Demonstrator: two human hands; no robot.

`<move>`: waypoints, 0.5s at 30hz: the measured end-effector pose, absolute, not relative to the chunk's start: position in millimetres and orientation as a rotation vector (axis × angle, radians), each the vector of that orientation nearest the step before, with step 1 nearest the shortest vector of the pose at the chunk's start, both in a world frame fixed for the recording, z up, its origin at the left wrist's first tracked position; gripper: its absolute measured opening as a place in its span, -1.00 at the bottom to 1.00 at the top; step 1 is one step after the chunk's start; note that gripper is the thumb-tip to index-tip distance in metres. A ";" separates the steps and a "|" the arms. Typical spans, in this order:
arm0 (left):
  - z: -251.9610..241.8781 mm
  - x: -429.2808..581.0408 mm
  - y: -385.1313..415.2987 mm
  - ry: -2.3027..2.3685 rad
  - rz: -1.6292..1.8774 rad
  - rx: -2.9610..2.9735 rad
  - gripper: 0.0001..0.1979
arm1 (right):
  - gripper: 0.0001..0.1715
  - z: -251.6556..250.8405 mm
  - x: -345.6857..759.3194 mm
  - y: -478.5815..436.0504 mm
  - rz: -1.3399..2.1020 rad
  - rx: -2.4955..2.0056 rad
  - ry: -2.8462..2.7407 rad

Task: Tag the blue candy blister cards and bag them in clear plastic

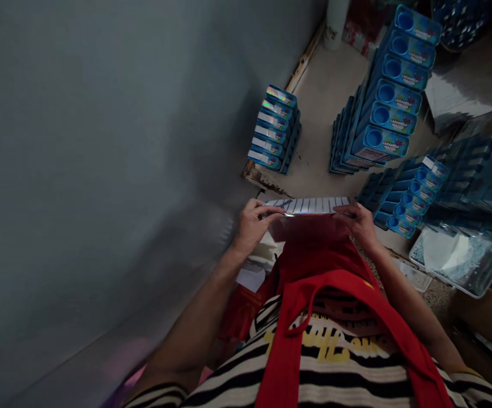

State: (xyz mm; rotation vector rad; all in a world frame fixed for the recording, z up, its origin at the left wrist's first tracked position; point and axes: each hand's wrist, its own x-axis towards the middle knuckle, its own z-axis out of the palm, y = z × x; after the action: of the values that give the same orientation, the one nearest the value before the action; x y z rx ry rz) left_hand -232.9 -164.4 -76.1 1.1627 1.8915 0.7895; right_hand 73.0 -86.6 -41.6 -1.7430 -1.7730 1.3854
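Observation:
A thin sheet marked with white panels and dark lines (309, 204) stretches between my two hands, in front of the red apron (318, 258). My left hand (249, 225) pinches its left end with thumb and fingers. At the right end, my right hand (361, 222) grips it the same way. Its near edge shines, and something see-through and reddish shows just below it; I cannot tell whether that is part of the sheet. Beyond my hands, blue boxes with white strips on their ends (270, 135) stand stacked on the tabletop (314, 113).
A grey wall (101, 141) fills the left side. Taller stacks of blue boxes with round openings (393, 96) rise at the back right, and another group (411, 195) lies nearer. A clear-sided tray (479, 280) sits at the right. A white pipe (336, 22) stands at the back.

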 end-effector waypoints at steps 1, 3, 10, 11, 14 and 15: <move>-73.7 -234.6 -164.4 1.951 0.785 1.262 -0.92 | -0.61 -36.1 72.3 -86.3 1.341 -1.759 -1.869; -66.3 -237.2 -162.4 2.030 0.778 1.459 -0.92 | -0.65 -22.5 68.1 -83.7 1.147 -1.853 -2.055; -27.6 -232.1 -143.6 1.801 0.538 1.705 -0.83 | -0.63 9.4 3.6 -67.5 1.108 -1.411 -2.702; -20.6 -230.1 -140.6 1.813 0.498 1.753 -0.86 | -0.65 8.7 -8.3 -66.3 1.201 -1.327 -2.755; -2.7 -223.7 -130.4 1.769 0.329 1.923 -0.82 | -0.61 6.7 -32.4 -64.2 1.253 -1.354 -2.790; 0.8 -222.2 -126.5 1.724 0.259 1.939 -0.80 | -0.60 7.5 -34.3 -63.5 1.240 -1.403 -2.792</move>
State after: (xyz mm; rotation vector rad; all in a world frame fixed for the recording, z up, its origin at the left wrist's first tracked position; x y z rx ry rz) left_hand -222.2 -126.5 0.8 1.9389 1.7243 0.2587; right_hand -34.3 -63.5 7.5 -1.4032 -2.7918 1.2402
